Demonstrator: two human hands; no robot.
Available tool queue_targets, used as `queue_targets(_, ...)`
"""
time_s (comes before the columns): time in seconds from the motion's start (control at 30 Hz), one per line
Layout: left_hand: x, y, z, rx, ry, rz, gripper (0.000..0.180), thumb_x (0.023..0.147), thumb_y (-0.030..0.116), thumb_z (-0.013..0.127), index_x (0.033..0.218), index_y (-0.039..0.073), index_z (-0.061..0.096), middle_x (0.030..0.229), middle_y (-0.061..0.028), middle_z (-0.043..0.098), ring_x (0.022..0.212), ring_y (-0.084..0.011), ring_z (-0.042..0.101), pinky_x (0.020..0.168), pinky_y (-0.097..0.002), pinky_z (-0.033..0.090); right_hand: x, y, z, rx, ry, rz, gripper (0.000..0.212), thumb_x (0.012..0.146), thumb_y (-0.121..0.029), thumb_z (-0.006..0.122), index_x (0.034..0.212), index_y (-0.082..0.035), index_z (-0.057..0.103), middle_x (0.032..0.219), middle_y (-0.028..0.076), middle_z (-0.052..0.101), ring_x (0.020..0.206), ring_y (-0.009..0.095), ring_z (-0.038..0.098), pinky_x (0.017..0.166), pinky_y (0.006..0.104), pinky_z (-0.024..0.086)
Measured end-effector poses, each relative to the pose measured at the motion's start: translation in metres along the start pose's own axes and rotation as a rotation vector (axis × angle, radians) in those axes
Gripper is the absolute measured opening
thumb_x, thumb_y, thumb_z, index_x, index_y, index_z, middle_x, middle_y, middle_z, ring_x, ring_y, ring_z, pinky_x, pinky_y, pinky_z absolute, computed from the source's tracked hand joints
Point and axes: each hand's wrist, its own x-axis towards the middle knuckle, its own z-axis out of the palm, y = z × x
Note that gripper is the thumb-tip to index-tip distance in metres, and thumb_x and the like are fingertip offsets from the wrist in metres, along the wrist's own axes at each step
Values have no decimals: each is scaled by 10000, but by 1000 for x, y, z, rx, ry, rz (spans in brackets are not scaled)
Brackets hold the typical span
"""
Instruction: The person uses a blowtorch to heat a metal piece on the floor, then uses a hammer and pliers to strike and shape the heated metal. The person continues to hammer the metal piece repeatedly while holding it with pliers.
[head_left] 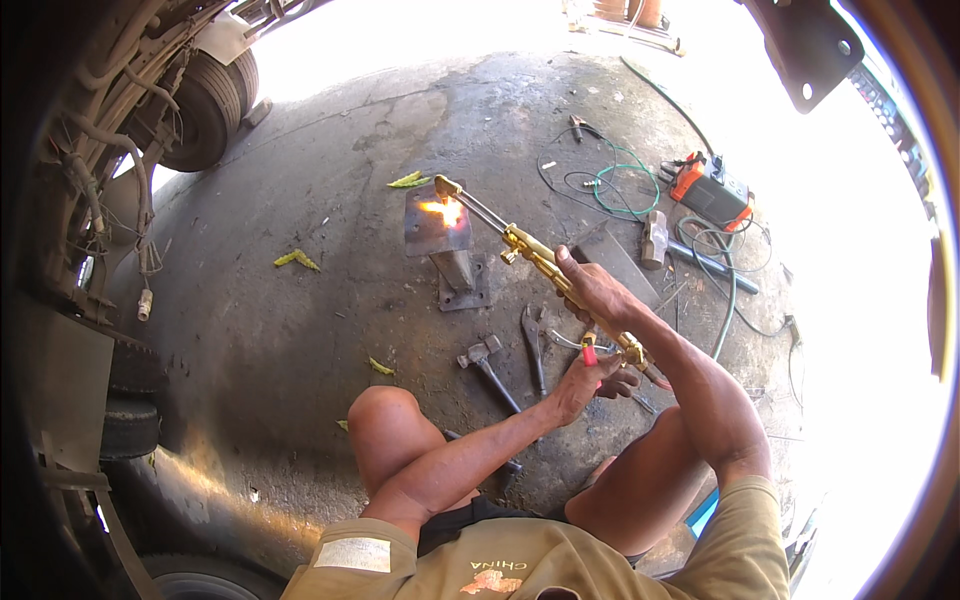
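Note:
My right hand (602,297) is closed around a long brass cutting torch (540,258), which slants up and left. The torch head is at the upper face of a dark steel plate (422,237), where an orange-yellow flame (443,211) glows. That plate belongs to a bracket with a tapered post (455,270) and a bolt-holed base plate (478,298) on the floor. My left hand (585,388) is beside the torch's rear end, pinching a small red lighter-like thing (589,354). Some of its fingers stretch under the torch's valve end; whether they touch it is unclear.
Near my knees lie a hammer (484,362) and an adjustable wrench (534,340). To the right are a sledgehammer (655,240), a flat steel plate (615,262), an orange-black welding machine (712,192) and looped cables (640,190). A truck wheel (200,115) and chassis stand left.

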Motion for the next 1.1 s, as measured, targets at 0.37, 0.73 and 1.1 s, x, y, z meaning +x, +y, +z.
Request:
queue_targets(0.37, -1, 2, -1, -4, 5, 13, 393, 1044, 373, 505, 1282, 67, 565, 1049, -119, 724, 877, -171, 691, 843, -325, 519, -3, -8, 0, 38, 6, 37, 925, 839, -910, 237, 723, -53, 565, 605, 20, 492, 533, 130, 510, 461, 320, 424)
queue_targets(0.73, 0, 0, -4, -7, 22, 27, 388, 1047, 372, 495, 1279, 67, 561, 1049, -123, 723, 877, -175, 698, 823, -327, 530, 1, -7, 1, 45, 29, 34, 950, 800, -943, 239, 730, -53, 565, 612, 26, 499, 545, 136, 519, 478, 327, 432)
queue_targets(1.1, 0, 0, -9, -2, 26, 28, 399, 1047, 385, 493, 1278, 67, 567, 1048, -118, 726, 881, -172, 697, 834, -324, 523, 5, -7, 1, 55, 57, 1, 975, 815, -930, 242, 766, -22, 594, 616, 37, 503, 525, 143, 525, 474, 332, 427)
